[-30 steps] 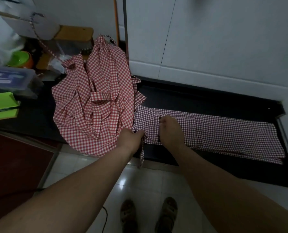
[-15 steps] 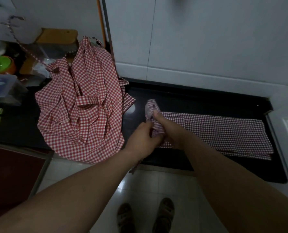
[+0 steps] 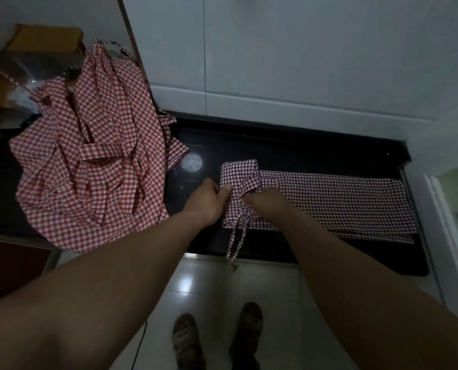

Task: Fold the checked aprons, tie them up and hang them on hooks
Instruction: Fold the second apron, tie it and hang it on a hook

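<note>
One red apron (image 3: pixel 89 161) is being left crumpled on the black counter (image 3: pixel 289 148), one purple apron (image 3: pixel 334 201) stretched folded beside it. Its rolled left end is being pinched by the left hand (image 3: pixel 206 204); the fingers of the right hand (image 3: pixel 261 195) are being hidden by the roll, their grip impossible to tell.

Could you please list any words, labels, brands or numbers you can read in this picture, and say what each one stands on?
None can be read.
The red checked apron and the purple checked apron bear only their check pattern.
The cardboard box at the top left is too dark and blurred to show any print.
</note>
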Action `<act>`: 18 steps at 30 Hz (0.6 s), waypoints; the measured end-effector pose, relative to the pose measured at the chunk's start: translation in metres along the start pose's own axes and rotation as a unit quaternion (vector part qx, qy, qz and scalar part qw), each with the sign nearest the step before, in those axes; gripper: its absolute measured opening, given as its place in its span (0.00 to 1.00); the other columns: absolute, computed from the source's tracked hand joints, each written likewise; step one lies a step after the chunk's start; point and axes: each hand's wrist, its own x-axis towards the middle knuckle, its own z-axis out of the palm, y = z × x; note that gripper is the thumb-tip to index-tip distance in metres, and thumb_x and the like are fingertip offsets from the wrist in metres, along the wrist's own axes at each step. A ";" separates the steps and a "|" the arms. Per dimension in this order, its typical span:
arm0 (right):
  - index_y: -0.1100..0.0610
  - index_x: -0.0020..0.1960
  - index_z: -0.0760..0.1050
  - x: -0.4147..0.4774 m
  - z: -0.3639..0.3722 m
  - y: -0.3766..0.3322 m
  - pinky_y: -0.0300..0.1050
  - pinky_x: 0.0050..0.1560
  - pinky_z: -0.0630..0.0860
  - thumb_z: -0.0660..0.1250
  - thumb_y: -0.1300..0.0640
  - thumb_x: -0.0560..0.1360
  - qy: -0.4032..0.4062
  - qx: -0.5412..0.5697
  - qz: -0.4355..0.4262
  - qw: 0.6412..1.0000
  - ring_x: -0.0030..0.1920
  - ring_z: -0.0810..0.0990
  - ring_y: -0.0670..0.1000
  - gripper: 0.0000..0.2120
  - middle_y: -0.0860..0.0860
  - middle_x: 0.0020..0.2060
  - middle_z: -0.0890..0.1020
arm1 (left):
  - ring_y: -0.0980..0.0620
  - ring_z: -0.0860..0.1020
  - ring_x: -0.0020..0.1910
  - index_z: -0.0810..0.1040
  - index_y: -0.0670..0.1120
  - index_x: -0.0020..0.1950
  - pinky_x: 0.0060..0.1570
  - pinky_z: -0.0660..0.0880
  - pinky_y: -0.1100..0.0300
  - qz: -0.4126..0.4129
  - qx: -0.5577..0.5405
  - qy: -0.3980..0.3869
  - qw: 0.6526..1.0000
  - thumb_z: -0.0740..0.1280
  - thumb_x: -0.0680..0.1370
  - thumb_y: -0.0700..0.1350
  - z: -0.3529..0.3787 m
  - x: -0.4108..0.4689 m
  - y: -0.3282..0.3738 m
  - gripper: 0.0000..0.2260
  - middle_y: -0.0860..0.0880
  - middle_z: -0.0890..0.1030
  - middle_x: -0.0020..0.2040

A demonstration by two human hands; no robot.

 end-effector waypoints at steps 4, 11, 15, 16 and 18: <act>0.62 0.65 0.80 0.006 -0.001 0.006 0.50 0.63 0.78 0.73 0.51 0.74 -0.047 -0.021 0.003 0.999 0.58 0.83 0.58 0.23 0.57 0.61 0.84 | 0.38 0.76 0.66 0.73 0.44 0.67 0.66 0.73 0.42 -0.067 0.040 0.008 0.997 0.66 0.77 0.68 0.010 0.013 0.012 0.31 0.42 0.78 0.67; 0.55 0.56 0.72 -0.016 -0.007 0.009 0.45 0.45 0.73 0.68 0.53 0.74 0.285 -0.150 -0.262 0.910 0.47 0.75 0.50 0.13 0.51 0.51 0.77 | 0.39 0.70 0.72 0.70 0.46 0.70 0.67 0.67 0.39 -0.090 0.133 0.076 0.984 0.67 0.77 0.67 0.028 0.005 0.024 0.31 0.43 0.73 0.71; 0.52 0.57 0.74 -0.002 0.008 0.014 0.48 0.48 0.75 0.64 0.52 0.80 0.184 -0.209 -0.291 0.915 0.50 0.79 0.53 0.08 0.53 0.52 0.80 | 0.39 0.70 0.71 0.71 0.46 0.69 0.66 0.68 0.40 -0.089 0.139 0.070 0.984 0.65 0.77 0.68 0.029 0.004 0.024 0.31 0.43 0.73 0.70; 0.52 0.55 0.74 0.005 0.009 0.022 0.49 0.47 0.75 0.64 0.52 0.80 0.177 -0.207 -0.263 0.925 0.50 0.80 0.55 0.06 0.53 0.51 0.80 | 0.39 0.70 0.71 0.71 0.46 0.69 0.65 0.68 0.40 -0.085 0.138 0.070 0.984 0.65 0.77 0.69 0.029 0.005 0.023 0.31 0.43 0.73 0.70; 0.50 0.54 0.73 0.013 0.006 0.035 0.47 0.45 0.72 0.65 0.52 0.80 0.162 -0.171 -0.225 0.945 0.48 0.79 0.55 0.05 0.53 0.50 0.79 | 0.39 0.70 0.71 0.71 0.45 0.70 0.66 0.68 0.39 -0.082 0.139 0.070 0.984 0.64 0.77 0.70 0.029 0.003 0.023 0.33 0.43 0.73 0.70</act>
